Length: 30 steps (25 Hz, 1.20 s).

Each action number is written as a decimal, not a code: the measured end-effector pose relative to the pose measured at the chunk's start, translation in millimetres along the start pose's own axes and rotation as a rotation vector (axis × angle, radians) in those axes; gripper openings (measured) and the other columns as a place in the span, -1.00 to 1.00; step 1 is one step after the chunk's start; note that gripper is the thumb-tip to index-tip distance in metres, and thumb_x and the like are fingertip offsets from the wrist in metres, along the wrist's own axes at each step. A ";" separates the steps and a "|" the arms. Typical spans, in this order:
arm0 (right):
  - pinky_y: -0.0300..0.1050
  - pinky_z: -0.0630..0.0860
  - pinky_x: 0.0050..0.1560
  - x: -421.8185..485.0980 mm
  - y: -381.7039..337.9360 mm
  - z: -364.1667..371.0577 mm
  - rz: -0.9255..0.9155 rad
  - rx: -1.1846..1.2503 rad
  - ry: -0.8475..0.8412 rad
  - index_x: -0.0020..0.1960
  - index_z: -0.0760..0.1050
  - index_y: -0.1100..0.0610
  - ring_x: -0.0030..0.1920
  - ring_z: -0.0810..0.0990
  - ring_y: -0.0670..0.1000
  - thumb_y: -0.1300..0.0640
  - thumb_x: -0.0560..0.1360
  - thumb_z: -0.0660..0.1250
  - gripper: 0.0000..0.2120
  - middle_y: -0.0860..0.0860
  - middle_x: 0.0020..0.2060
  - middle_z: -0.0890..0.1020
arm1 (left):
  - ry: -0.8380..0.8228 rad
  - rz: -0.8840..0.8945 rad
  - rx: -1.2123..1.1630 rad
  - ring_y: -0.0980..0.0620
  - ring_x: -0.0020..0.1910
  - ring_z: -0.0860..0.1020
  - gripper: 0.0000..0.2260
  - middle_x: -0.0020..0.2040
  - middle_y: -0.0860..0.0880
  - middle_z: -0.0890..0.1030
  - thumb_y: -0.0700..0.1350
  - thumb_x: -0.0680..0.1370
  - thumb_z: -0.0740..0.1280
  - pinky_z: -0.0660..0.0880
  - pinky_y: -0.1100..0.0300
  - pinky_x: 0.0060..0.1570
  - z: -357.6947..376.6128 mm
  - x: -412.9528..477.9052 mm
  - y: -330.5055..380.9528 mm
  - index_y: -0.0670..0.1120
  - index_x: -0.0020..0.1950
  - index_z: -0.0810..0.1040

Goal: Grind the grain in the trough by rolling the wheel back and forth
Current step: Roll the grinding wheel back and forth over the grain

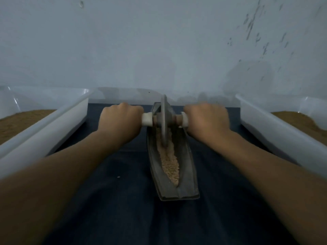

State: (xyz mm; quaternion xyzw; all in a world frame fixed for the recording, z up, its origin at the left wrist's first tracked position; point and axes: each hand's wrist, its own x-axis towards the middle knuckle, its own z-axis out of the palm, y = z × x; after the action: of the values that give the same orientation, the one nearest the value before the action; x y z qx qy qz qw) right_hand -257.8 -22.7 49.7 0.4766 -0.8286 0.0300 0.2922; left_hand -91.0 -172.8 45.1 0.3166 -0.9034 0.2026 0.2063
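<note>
A long grey boat-shaped trough (189, 174) lies lengthwise on a dark blue cloth, its near end towards me. Tan crushed grain (170, 161) fills its groove. A thin grey metal wheel (164, 121) stands upright in the groove near the far end, on a wooden axle with white end collars. My left hand (120, 119) grips the left handle of the axle and my right hand (207, 119) grips the right handle, both with fingers curled over it. Both forearms stretch forward.
A white plastic tub (44, 131) with brown grain stands to the left, and another white tub (276, 126) with brown grain to the right. The dark blue cloth (123, 200) covers the floor between them. A pale wall rises just behind the trough.
</note>
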 end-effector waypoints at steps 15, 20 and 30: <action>-0.10 0.35 -0.27 18.0 -3.8 0.9 0.054 0.039 -0.104 0.04 0.55 0.03 -0.12 0.59 0.12 0.09 0.52 0.38 -0.89 0.03 -0.13 0.60 | -0.050 -0.057 0.000 -0.12 -0.21 0.55 -0.93 -0.17 -0.05 0.53 -0.03 0.57 0.32 0.38 0.09 -0.30 1.5 12.3 7.1 0.00 0.00 0.54; -0.27 0.08 -0.48 -43.4 17.0 -12.5 -0.141 -0.011 0.138 -0.29 0.32 -0.08 -0.52 0.19 -0.10 -0.03 0.25 0.42 -0.74 -0.15 -0.47 0.22 | 0.188 0.144 0.042 -0.02 -0.52 0.22 -0.80 -0.44 0.07 0.27 -0.04 0.37 0.36 0.11 0.22 -0.47 -6.4 -43.9 -9.1 0.05 -0.24 0.32; -0.09 0.38 -0.25 9.9 2.8 -6.5 -0.011 0.058 -0.136 -0.04 0.52 -0.01 -0.12 0.60 0.13 0.06 0.50 0.39 -0.93 0.01 -0.14 0.60 | -0.005 -0.031 0.018 -0.15 -0.22 0.57 -0.93 -0.21 -0.05 0.50 -0.05 0.55 0.33 0.35 0.09 -0.32 -4.6 3.4 5.7 -0.01 0.00 0.55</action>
State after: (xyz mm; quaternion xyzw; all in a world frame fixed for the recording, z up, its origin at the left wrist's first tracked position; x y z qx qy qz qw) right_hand -260.9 -26.7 60.8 0.4905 -0.8426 0.0200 0.2215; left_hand -96.0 -168.1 49.4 0.3329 -0.8970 0.2070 0.2042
